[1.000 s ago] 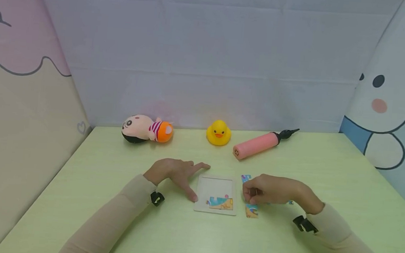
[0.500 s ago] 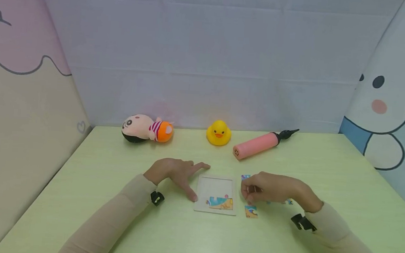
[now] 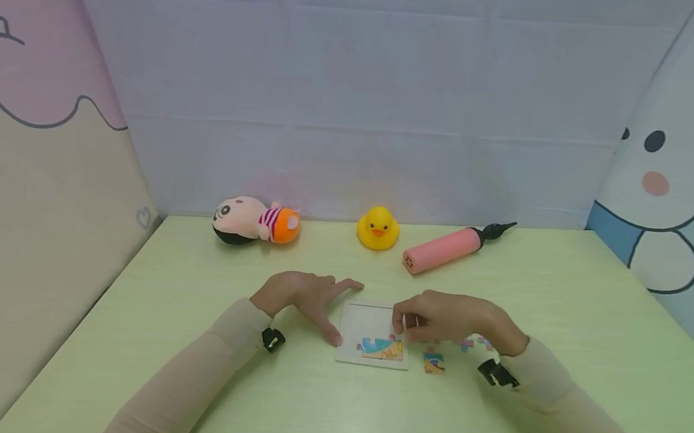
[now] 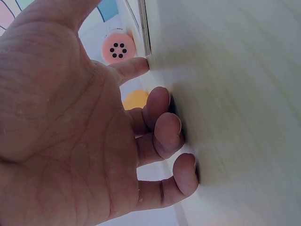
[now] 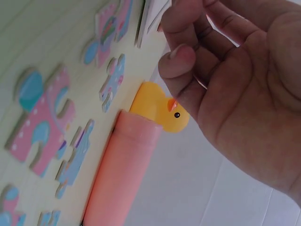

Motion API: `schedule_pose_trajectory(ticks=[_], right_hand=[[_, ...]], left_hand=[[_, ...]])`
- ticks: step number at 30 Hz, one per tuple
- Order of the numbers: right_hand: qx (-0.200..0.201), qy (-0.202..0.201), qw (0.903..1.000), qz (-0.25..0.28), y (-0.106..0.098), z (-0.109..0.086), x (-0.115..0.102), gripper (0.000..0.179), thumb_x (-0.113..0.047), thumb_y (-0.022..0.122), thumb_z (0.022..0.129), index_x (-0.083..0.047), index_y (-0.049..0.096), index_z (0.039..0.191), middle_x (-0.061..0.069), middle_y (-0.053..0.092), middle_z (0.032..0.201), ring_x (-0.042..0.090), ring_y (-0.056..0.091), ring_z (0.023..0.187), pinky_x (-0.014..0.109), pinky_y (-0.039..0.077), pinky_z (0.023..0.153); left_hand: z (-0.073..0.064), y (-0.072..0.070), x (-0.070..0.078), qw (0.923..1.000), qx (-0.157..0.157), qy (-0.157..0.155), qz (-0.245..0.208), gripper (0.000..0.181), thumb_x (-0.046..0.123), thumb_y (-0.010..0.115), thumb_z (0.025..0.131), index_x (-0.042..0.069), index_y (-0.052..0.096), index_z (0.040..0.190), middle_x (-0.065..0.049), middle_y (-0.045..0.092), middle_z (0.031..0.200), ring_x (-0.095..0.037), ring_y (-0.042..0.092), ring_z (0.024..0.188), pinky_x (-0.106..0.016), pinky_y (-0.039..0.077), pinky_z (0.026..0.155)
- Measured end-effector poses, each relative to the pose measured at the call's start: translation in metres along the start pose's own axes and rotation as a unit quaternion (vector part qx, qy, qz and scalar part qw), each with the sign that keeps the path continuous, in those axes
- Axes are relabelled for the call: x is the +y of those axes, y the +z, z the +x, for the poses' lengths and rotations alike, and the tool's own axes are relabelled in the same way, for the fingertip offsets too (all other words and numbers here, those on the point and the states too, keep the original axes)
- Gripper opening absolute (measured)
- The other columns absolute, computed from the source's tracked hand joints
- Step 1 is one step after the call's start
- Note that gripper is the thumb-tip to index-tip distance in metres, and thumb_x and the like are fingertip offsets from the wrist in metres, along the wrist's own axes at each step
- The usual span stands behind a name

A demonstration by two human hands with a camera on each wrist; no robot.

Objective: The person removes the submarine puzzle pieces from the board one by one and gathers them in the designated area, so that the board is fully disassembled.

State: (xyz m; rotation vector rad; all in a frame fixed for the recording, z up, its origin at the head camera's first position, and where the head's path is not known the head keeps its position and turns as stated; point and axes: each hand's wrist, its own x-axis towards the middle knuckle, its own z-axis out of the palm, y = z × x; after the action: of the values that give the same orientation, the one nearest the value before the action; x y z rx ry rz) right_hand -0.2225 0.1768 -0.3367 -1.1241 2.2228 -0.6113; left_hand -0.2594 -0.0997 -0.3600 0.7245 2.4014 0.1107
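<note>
A shallow white puzzle tray (image 3: 366, 365) lies mid-table, with joined beach-scene pieces (image 3: 382, 349) in its lower right. My left hand (image 3: 312, 301) rests along the tray's left side, thumb tip at its edge, the other fingertips on the table beyond. My right hand (image 3: 440, 315) is over the tray's right edge, thumb and fingers brought together in a pinch on a puzzle piece that they almost wholly hide. Just right of the tray lies a sand-coloured piece (image 3: 434, 363). In the right wrist view, pink and blue pieces (image 5: 42, 122) are scattered on the table.
Along the back of the table are a plush doll (image 3: 257, 221) on its side, a yellow rubber duck (image 3: 378, 228) and a pink hand pump (image 3: 444, 251) with a black nozzle. Printed panels (image 3: 668, 180) stand at both sides, and a pale sheet (image 3: 362, 95) hangs behind.
My right hand has moved left from among the loose pieces to the tray's right edge, uncovering more pieces by its wrist. My left hand has kept its place beside the tray.
</note>
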Motion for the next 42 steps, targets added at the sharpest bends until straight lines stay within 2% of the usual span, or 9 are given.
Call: schedule_pose_trajectory(ticks=[8,14,19,25,29,36,42], right_hand=[[-0.006,0.006,0.9998,-0.020,0.003,0.016,-0.006,0.012,-0.012,0.067,0.096,-0.016,0.061,0.105,-0.010,0.058,0.083,0.004,0.052,0.068,0.024,0.048,0.069],[0.006,-0.011,0.9995,-0.030,0.010,0.027,-0.006,0.026,-0.016,0.074,0.091,-0.013,0.060,0.113,-0.004,0.057,0.092,0.006,0.050,0.073,0.025,0.046,0.073],[0.014,-0.006,0.9993,-0.035,0.018,0.030,-0.007,0.029,-0.018,0.076,0.090,-0.016,0.061,0.114,-0.002,0.055,0.100,0.011,0.052,0.083,0.026,0.045,0.079],[0.015,-0.025,0.9986,-0.045,0.024,0.034,-0.013,0.035,-0.014,0.076,0.089,-0.016,0.058,0.120,-0.002,0.055,0.094,0.009,0.050,0.081,0.025,0.045,0.078],[0.018,-0.031,0.9985,-0.041,0.026,0.036,-0.015,0.031,-0.011,0.076,0.089,-0.014,0.060,0.115,-0.003,0.055,0.090,0.007,0.049,0.078,0.025,0.044,0.076],[0.021,-0.018,0.9995,-0.015,0.029,0.037,-0.014,0.027,-0.008,0.077,0.088,-0.015,0.062,0.109,-0.005,0.057,0.087,0.005,0.051,0.075,0.024,0.046,0.076],[0.018,-0.017,0.9994,-0.026,0.030,0.038,-0.013,0.028,-0.008,0.076,0.089,-0.017,0.061,0.111,-0.005,0.056,0.089,0.006,0.051,0.078,0.025,0.046,0.077]], left_hand=[[0.002,-0.001,0.001,0.9999,0.000,0.003,0.014,0.106,0.070,0.076,0.073,0.041,0.018,0.156,-0.009,0.050,0.137,-0.025,0.054,0.116,-0.049,0.044,0.096],[0.000,-0.001,0.002,0.9998,0.001,-0.004,0.017,0.107,0.071,0.076,0.072,0.041,0.018,0.156,-0.009,0.049,0.136,-0.025,0.054,0.116,-0.049,0.044,0.095],[-0.001,-0.002,0.003,0.9997,0.003,-0.001,0.023,0.106,0.070,0.075,0.072,0.041,0.018,0.156,-0.008,0.050,0.136,-0.025,0.054,0.117,-0.049,0.044,0.095],[0.000,-0.001,0.001,0.9996,0.004,-0.002,0.028,0.107,0.071,0.075,0.072,0.042,0.017,0.156,-0.008,0.050,0.136,-0.025,0.055,0.116,-0.048,0.045,0.094],[0.000,-0.001,0.000,0.9996,0.004,0.000,0.029,0.106,0.070,0.075,0.073,0.040,0.017,0.156,-0.009,0.049,0.136,-0.025,0.055,0.115,-0.048,0.045,0.094],[-0.002,-0.001,0.002,0.9998,0.002,-0.003,0.020,0.106,0.070,0.076,0.072,0.042,0.018,0.156,-0.009,0.049,0.137,-0.025,0.055,0.116,-0.049,0.045,0.094],[-0.001,-0.001,0.001,0.9995,0.000,0.002,0.030,0.106,0.070,0.075,0.074,0.040,0.016,0.157,-0.009,0.049,0.136,-0.025,0.055,0.115,-0.048,0.045,0.094]])
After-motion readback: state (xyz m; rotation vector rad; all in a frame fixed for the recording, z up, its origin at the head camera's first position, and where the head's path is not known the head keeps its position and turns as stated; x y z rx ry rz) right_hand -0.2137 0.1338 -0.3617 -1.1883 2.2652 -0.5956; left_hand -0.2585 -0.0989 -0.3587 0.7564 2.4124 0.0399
